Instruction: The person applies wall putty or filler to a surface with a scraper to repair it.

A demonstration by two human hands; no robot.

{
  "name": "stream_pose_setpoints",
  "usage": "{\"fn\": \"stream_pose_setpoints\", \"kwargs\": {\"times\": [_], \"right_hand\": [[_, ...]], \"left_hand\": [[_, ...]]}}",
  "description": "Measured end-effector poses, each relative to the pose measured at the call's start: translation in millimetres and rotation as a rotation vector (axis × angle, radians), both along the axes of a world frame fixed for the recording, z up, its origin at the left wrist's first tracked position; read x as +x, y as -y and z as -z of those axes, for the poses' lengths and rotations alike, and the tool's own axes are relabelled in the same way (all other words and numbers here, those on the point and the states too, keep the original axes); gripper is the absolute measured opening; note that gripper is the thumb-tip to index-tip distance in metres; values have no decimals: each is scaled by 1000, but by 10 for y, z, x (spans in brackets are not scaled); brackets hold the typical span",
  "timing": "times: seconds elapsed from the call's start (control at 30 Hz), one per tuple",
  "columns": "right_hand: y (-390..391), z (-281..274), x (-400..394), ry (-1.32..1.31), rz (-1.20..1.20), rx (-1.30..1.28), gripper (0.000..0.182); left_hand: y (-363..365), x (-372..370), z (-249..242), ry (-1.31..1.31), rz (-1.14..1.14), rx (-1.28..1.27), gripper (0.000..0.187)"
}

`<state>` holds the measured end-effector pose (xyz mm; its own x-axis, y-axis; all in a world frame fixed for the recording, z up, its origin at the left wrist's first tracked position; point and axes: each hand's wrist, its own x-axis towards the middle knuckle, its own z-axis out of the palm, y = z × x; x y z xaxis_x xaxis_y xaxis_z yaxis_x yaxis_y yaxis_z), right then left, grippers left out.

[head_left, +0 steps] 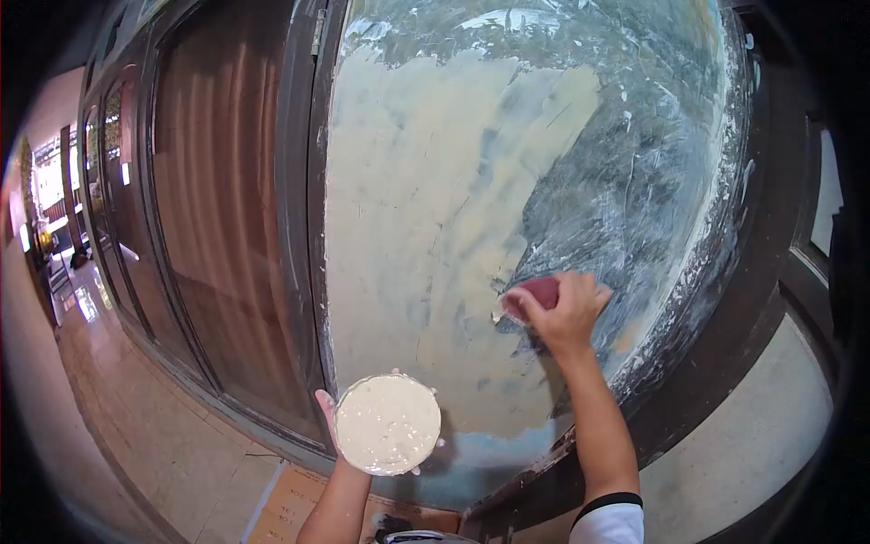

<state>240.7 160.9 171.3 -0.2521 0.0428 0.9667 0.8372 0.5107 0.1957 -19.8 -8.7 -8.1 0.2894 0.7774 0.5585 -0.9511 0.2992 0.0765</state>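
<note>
My right hand (573, 313) grips a dark red spreader (540, 296), whose edge, with some pale paste on it, is against the wall panel. My left hand (328, 413) supports a round container of cream-coloured paste (388, 424) from below, at the lower middle of the view; its fingertips show around the rim. Cream paste (399, 199) coats the left and middle of the panel. Grey, streaked surface (625, 181) shows along the right side and top.
A dark-framed glass window with brown curtains (217, 208) stands at left. Dark wooden framing (725, 344) runs down the right. Below lie a tiled floor (172, 435) and cardboard with writing (290, 503). A bright passage opens at far left.
</note>
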Motion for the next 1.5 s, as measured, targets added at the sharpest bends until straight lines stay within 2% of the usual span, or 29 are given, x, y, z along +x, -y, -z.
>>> {"fn": "stream_pose_setpoints", "kwargs": {"times": [0.1, 0.17, 0.23, 0.37, 0.43, 0.5, 0.57, 0.6, 0.63, 0.73, 0.77, 0.83, 0.87, 0.9, 0.97, 1.07, 1.2, 1.23, 1.33, 1.5], "right_hand": [[-41, -132, -3, -162, -18, -6, 58], [-3, -80, -7, -149, -35, 13, 57], [23, 38, -5, 39, -30, 6, 55], [-24, -140, -34, -62, -23, 23, 53], [-12, -178, -48, -146, -12, -7, 54], [23, -149, -46, -92, -61, 12, 54], [38, -91, -43, 8, -66, 41, 53], [0, -46, -50, 68, -51, 47, 54], [-11, -12, -45, 126, -35, 51, 54], [-55, -116, -56, -15, -37, 48, 53], [-46, -141, -71, -104, -50, 24, 53], [34, -116, -87, -86, -63, 20, 53], [56, -81, -76, 18, -59, 32, 53], [59, -69, -60, 124, -54, 45, 53], [-22, -67, -27, 127, -57, 60, 53], [-70, -126, -35, -61, -54, 14, 53], [35, -88, -56, 146, -67, 44, 51], [7, -103, -50, 149, -68, 43, 51], [-115, -177, -9, -70, -110, -9, 53], [41, -84, -22, 90, -145, -19, 52]], "left_hand": [[-13, 4, 14, 63, 69, 40, 122], [-10, -17, 53, 30, 24, 49, 122], [-9, -56, 69, 4, 14, 62, 122], [3, -67, 79, 16, 10, 15, 122], [29, -57, 56, 49, -14, -93, 121], [35, -64, 41, 2, -11, -3, 121], [122, -33, -41, 143, -47, -327, 122], [62, -90, 19, 45, 15, -67, 122], [30, -99, 75, 47, 16, -71, 122], [-4, -108, 119, 47, 41, 35, 119], [25, -97, 105, 48, 40, 36, 119], [110, -96, 51, 80, -54, -231, 119], [74, -146, 117, 23, -25, -49, 120], [60, -173, 128, 25, -28, -47, 120], [69, -187, 145, 42, 15, -18, 120], [82, -161, 122, 35, 19, 1, 121], [62, -191, 160, 25, 5, 8, 120], [67, -182, 161, 20, 13, 15, 120], [62, -158, 161, 40, 29, 27, 121], [107, -148, 214, 20, 13, 50, 121]]}}
